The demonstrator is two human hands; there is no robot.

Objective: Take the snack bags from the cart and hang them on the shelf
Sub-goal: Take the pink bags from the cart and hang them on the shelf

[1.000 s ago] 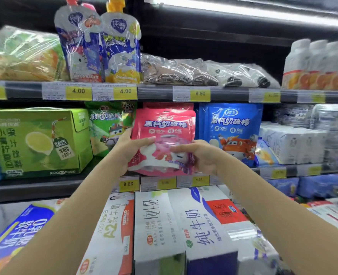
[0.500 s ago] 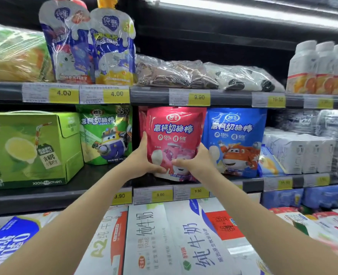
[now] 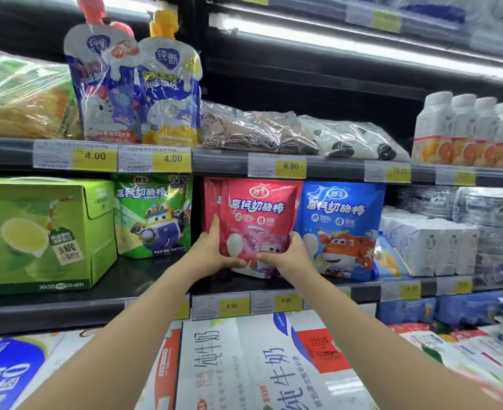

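Note:
A red snack bag [image 3: 259,214] with white lettering stands upright on the middle shelf [image 3: 155,282], between a green bag [image 3: 152,217] and a blue bag [image 3: 340,229]. My left hand [image 3: 212,253] grips its lower left edge and my right hand [image 3: 285,255] grips its lower right corner. Another red bag [image 3: 212,202] shows just behind it on the left. The cart is not in view.
A green drink carton [image 3: 43,232] fills the left of the middle shelf, white packs [image 3: 427,247] the right. The upper shelf holds pouches [image 3: 135,84], wrapped goods [image 3: 288,131] and bottles [image 3: 466,128]. Milk cartons [image 3: 244,365] lie below. Yellow price tags [image 3: 290,165] line the shelf edges.
Both hands have lifted the red bag from a tilted position in front of the shelf and pushed it upright into the row between the green and blue bags.

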